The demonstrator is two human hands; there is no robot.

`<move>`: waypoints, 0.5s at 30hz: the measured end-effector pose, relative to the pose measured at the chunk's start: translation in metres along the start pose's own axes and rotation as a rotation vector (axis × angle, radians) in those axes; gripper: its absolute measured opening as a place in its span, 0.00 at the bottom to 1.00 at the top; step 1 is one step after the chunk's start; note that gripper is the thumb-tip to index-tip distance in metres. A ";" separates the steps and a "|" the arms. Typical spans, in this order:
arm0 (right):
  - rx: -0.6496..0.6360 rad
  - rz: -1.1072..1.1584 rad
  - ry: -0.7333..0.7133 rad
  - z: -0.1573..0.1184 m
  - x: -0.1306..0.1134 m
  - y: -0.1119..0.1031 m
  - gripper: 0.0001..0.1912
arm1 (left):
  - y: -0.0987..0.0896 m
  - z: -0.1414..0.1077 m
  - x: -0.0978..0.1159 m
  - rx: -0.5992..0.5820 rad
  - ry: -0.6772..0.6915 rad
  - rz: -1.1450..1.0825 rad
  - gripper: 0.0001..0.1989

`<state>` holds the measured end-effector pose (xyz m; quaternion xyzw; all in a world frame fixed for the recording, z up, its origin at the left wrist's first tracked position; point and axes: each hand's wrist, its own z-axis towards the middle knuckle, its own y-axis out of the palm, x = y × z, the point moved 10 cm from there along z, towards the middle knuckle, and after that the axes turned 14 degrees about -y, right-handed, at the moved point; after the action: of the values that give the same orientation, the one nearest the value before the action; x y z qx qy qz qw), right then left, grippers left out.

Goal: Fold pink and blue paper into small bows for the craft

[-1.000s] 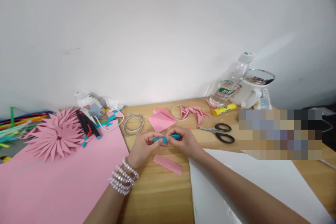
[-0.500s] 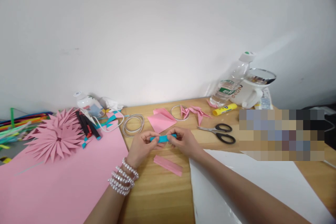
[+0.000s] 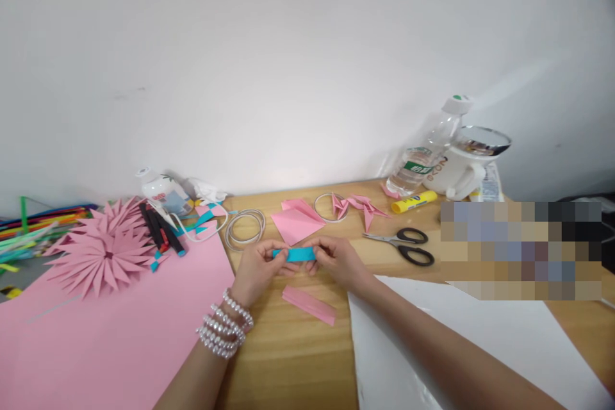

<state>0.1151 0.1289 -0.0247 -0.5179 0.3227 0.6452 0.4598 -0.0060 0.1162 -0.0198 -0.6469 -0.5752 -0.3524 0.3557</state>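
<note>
Between my two hands is a blue paper strip (image 3: 300, 254), held roughly level above the wooden table. My left hand (image 3: 260, 267) pinches its left end, and my right hand (image 3: 337, 261) pinches its right end. Just below the hands, a folded pink paper strip (image 3: 309, 305) lies at a slant on the table. Beyond them rests a creased pink paper piece (image 3: 298, 223). Black-handled scissors (image 3: 406, 246) lie to the right of my right hand.
At left, pink folded-paper stars (image 3: 108, 255) and markers (image 3: 162, 230) lie on a pink sheet (image 3: 115, 346). A white sheet (image 3: 461, 346) covers the right front. Along the wall stand a water bottle (image 3: 418, 163) and white mug (image 3: 454, 173), near a glue stick (image 3: 413, 201) and metal rings (image 3: 245, 229).
The right hand's fingers have shifted slightly rightward along the blue strip, so more of it shows between the hands. The left hand keeps its pinch.
</note>
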 end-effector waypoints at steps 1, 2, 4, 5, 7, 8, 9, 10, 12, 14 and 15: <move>-0.005 0.004 -0.005 0.000 -0.001 0.000 0.12 | -0.001 0.000 0.000 0.007 -0.002 0.000 0.13; -0.011 0.010 -0.010 0.000 -0.001 0.001 0.12 | -0.001 0.000 0.000 0.013 -0.004 0.003 0.13; -0.023 0.034 -0.014 0.001 -0.001 0.003 0.12 | -0.002 0.000 0.000 0.017 -0.004 0.008 0.12; -0.023 0.054 -0.012 0.000 0.000 0.003 0.12 | -0.002 0.000 0.000 0.014 -0.004 0.008 0.13; -0.015 0.097 -0.010 0.000 0.002 0.004 0.12 | -0.001 0.000 -0.001 0.006 0.000 -0.002 0.13; -0.009 0.113 -0.013 0.000 0.004 0.004 0.13 | -0.001 0.001 -0.001 0.001 0.003 -0.008 0.14; -0.004 0.123 -0.018 0.000 0.005 0.004 0.13 | -0.001 0.001 -0.001 -0.004 0.006 -0.013 0.14; 0.002 0.125 -0.026 0.000 0.006 0.003 0.13 | -0.001 0.001 -0.001 -0.009 0.008 -0.019 0.14; 0.024 0.118 -0.044 0.001 0.008 -0.001 0.13 | -0.003 0.002 -0.001 -0.009 0.014 -0.036 0.14; 0.077 0.116 -0.061 0.002 0.006 -0.008 0.13 | -0.006 0.002 0.001 0.007 0.028 -0.057 0.14; 0.107 0.121 -0.066 0.002 0.005 -0.011 0.12 | -0.008 0.002 0.002 0.020 0.037 -0.066 0.13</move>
<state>0.1244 0.1358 -0.0283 -0.4504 0.3723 0.6704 0.4573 -0.0138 0.1198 -0.0183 -0.6175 -0.5928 -0.3703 0.3609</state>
